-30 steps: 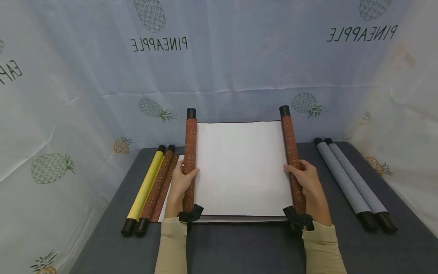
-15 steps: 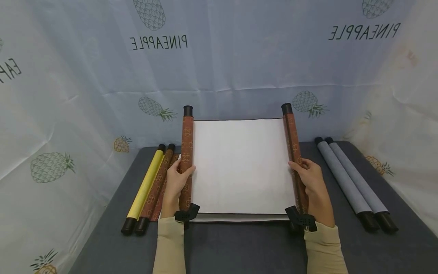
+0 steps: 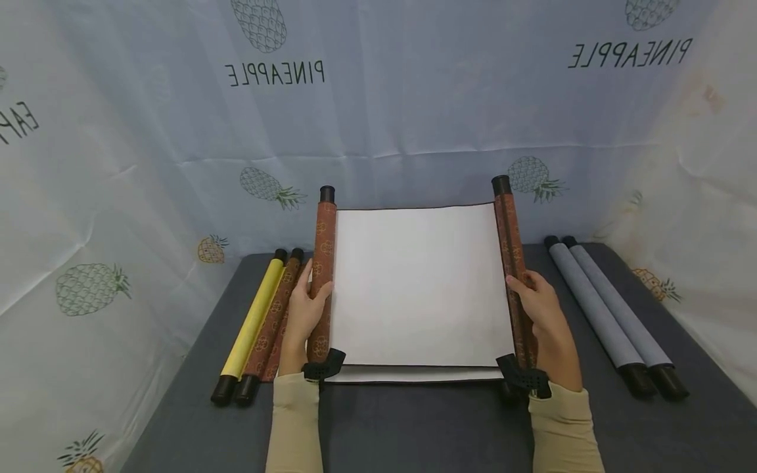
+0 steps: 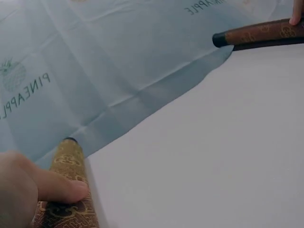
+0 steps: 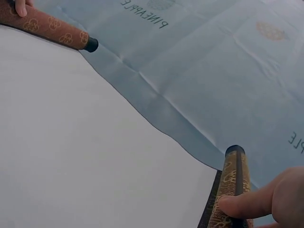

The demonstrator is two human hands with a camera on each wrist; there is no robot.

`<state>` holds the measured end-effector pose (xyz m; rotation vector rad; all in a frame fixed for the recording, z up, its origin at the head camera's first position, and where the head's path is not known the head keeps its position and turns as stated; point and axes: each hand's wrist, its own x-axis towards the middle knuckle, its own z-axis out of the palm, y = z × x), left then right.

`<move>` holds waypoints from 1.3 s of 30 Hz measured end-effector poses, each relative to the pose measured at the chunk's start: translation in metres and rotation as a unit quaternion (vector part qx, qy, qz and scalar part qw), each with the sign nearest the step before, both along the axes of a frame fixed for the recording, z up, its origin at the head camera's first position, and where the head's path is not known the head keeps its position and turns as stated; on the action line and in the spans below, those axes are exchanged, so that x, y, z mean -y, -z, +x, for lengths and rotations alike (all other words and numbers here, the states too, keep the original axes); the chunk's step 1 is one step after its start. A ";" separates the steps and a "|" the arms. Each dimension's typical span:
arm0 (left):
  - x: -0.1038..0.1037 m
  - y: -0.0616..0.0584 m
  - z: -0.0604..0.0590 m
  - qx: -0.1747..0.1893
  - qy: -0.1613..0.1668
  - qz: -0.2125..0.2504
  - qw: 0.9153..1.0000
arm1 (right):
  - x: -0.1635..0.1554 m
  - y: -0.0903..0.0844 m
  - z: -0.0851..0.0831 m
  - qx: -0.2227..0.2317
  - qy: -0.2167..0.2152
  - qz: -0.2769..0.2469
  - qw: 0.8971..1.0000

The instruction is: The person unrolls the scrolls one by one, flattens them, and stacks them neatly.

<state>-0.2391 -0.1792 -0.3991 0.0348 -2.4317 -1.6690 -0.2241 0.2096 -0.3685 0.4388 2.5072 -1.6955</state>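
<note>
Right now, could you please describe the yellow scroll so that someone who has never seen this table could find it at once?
Start at the dark grey table and the open white scroll held up at its middle. Look past the left hand to the rolled scrolls lying near the table's left edge. The yellow scroll is the outermost one, plain yellow with black end caps, whereas the brown scroll beside it is patterned.
</note>
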 end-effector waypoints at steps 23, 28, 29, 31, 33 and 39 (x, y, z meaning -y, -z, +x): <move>0.001 0.002 0.000 -0.038 0.013 0.018 0.999 | -0.001 0.009 -0.001 -0.027 0.054 0.029 0.998; 0.001 0.001 0.001 -0.030 -0.007 -0.009 0.999 | -0.004 0.010 -0.001 -0.028 0.064 0.051 0.996; 0.001 0.001 0.001 -0.026 -0.010 -0.012 1.000 | -0.004 0.010 -0.001 -0.026 0.067 0.053 0.996; 0.001 0.001 0.001 -0.018 -0.016 -0.018 1.000 | -0.005 0.010 0.000 -0.020 0.072 0.058 0.996; 0.002 0.002 0.001 -0.010 -0.020 -0.020 1.000 | -0.006 0.009 0.000 -0.015 0.076 0.062 0.995; 0.003 0.002 0.003 0.009 -0.032 -0.014 0.999 | -0.010 0.008 0.002 -0.015 0.082 0.059 0.995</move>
